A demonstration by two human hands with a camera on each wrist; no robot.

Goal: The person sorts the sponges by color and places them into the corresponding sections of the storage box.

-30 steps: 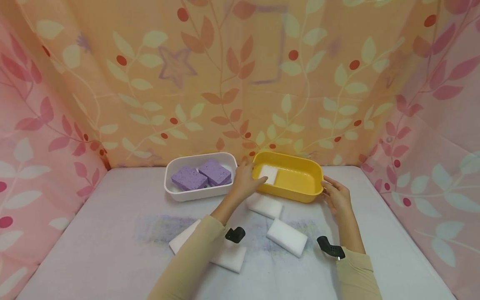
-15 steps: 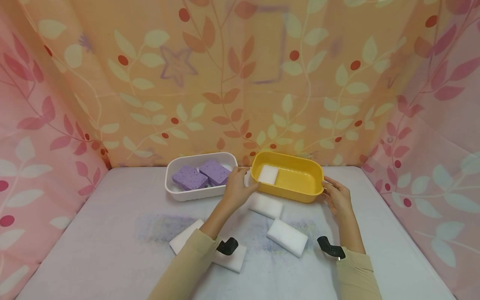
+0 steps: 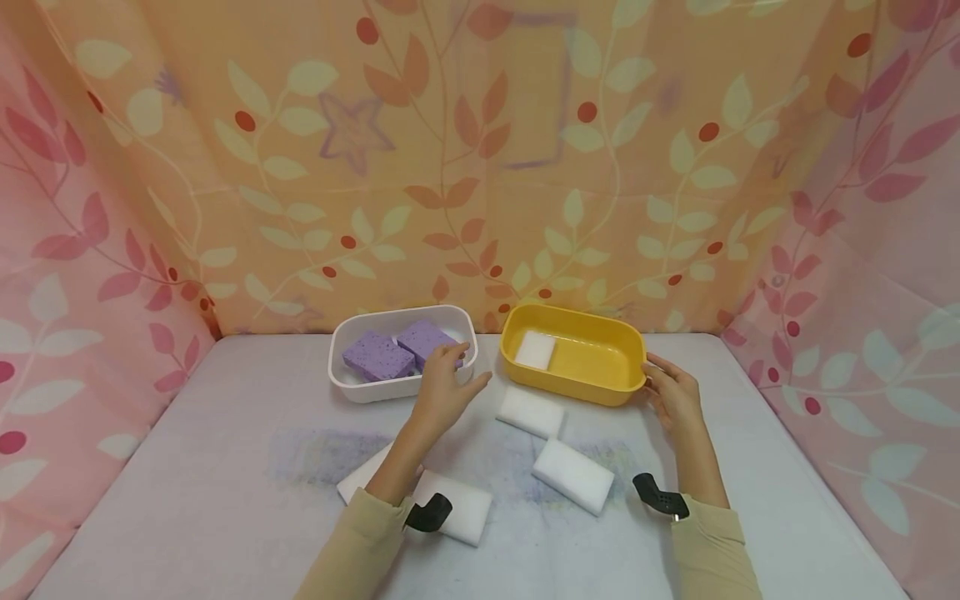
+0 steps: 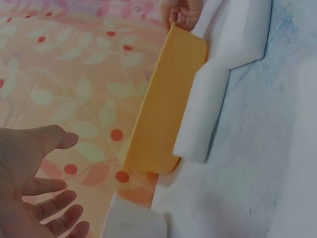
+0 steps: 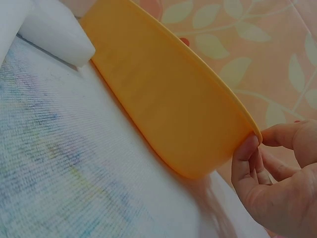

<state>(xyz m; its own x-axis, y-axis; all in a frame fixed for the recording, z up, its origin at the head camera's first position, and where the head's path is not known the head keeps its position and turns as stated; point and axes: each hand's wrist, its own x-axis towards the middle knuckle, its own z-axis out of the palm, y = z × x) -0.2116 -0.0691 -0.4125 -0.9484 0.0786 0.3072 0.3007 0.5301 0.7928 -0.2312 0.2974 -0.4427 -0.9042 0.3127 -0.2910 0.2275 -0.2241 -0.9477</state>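
Observation:
My left hand (image 3: 441,393) hangs with spread fingers over the front right side of the white plastic tub (image 3: 356,393); it holds nothing. Two purple sponges (image 3: 378,357) show in that tub, the right one partly behind my fingers. My right hand (image 3: 675,393) pinches the rim at the right end of the yellow tub (image 3: 600,354), as the right wrist view shows up close. Inside the yellow tub, at its left end, lies one white sponge (image 3: 537,350). The left wrist view has my left hand (image 4: 37,181) apart from both tubs, thumb away from the fingers.
Several white sponge blocks lie on the table (image 3: 225,500): one against the yellow tub's front (image 3: 531,412), one nearer me (image 3: 573,476), and others partly under my left forearm (image 3: 457,506). A floral curtain (image 3: 480,167) hangs behind the table.
My left hand has moved left, from the yellow tub's left end to the white tub. The yellow tub sits slightly further left. My right hand has stayed at its rim.

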